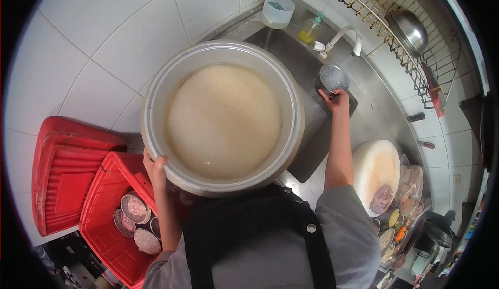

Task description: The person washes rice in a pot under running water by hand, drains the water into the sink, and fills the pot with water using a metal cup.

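A large round metal pot (288,154) holding rice under cloudy water rests at the left part of the sink. My left hand (156,168) grips its rim at the lower left, thumb over the edge. Over the sink basin, below the faucet (358,42), my right hand (337,101) holds a small dark metal bowl (332,77) with what looks like clear water in it. My fingers are wrapped on the bowl's near side.
A red crate (104,206) with several bowls of meat and a red lid (70,177) lie at the left. Behind the sink are a white tub (277,12) and soap bottle (311,29). A round cutting board (377,169) with meat stands right; a wire rack (364,11) hangs above.
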Demonstrator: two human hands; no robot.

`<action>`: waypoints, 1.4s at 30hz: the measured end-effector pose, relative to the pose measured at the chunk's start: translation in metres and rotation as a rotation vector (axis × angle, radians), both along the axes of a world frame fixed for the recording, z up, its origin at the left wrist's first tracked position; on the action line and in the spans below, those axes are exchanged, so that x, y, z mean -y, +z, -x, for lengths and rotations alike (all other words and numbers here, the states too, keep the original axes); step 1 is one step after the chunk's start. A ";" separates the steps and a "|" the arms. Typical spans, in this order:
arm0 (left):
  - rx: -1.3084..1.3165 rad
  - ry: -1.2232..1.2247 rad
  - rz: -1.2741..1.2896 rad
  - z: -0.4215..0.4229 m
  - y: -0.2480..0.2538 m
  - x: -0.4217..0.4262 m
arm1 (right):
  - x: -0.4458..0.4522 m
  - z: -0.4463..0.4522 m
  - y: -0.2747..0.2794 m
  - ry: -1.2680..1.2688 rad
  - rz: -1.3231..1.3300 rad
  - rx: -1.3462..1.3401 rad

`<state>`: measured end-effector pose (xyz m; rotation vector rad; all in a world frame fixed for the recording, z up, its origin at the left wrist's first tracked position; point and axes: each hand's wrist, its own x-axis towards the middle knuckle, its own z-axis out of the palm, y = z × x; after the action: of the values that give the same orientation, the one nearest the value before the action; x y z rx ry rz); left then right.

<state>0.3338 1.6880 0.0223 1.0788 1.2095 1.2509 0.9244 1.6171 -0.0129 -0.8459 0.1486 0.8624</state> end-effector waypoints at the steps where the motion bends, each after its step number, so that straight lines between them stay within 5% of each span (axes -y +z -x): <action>1: -0.003 0.006 0.003 -0.001 0.002 0.000 | 0.001 0.008 0.012 0.035 0.039 0.044; 7: -0.032 -0.036 0.017 0.000 0.003 -0.002 | -0.009 0.128 0.125 0.088 0.230 0.563; 9: -0.079 -0.020 0.020 0.002 0.001 -0.002 | -0.015 0.150 0.127 0.190 0.246 0.732; 11: -0.051 -0.010 0.021 0.003 -0.005 -0.001 | -0.025 0.169 0.122 0.160 0.333 1.462; 14: -0.029 -0.004 0.017 0.007 -0.013 -0.001 | -0.029 0.217 0.125 0.173 0.304 1.518; 16: -0.039 -0.012 0.017 0.007 -0.011 -0.001 | -0.030 0.230 0.111 0.162 0.333 2.091; 19: 0.018 0.009 0.014 0.002 -0.006 0.001 | -0.031 0.225 0.102 0.117 0.245 2.414; 22: 0.027 0.011 0.020 0.002 -0.005 0.003 | -0.044 0.189 0.114 -0.187 0.518 1.947; 25: 0.025 -0.025 0.061 0.008 -0.013 0.005 | -0.053 0.079 0.053 -0.341 0.580 1.649; 26: 0.044 -0.002 0.051 0.010 -0.018 0.006 | -0.055 0.049 0.028 -0.192 0.286 0.759; 27: 0.063 0.023 0.043 0.011 -0.021 0.006 | -0.049 0.023 0.015 -0.171 0.337 0.416; 29: 0.071 0.032 0.036 0.008 -0.019 0.007 | -0.033 -0.036 -0.039 0.019 0.028 0.096; 32: 0.023 0.026 0.031 0.009 -0.015 0.004 | -0.023 -0.035 -0.035 -0.167 0.120 -0.260; 35: -0.052 -0.006 0.022 0.002 -0.004 -0.003 | -0.016 -0.053 -0.070 -0.115 -0.014 -0.200; 42: -0.017 -0.008 0.012 -0.002 0.000 -0.004 | -0.014 -0.039 -0.044 -0.188 -0.014 -0.158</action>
<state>0.3358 1.6917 0.0220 1.0862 1.2233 1.2294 0.9631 1.6309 -0.0564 -0.7378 0.3544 0.7521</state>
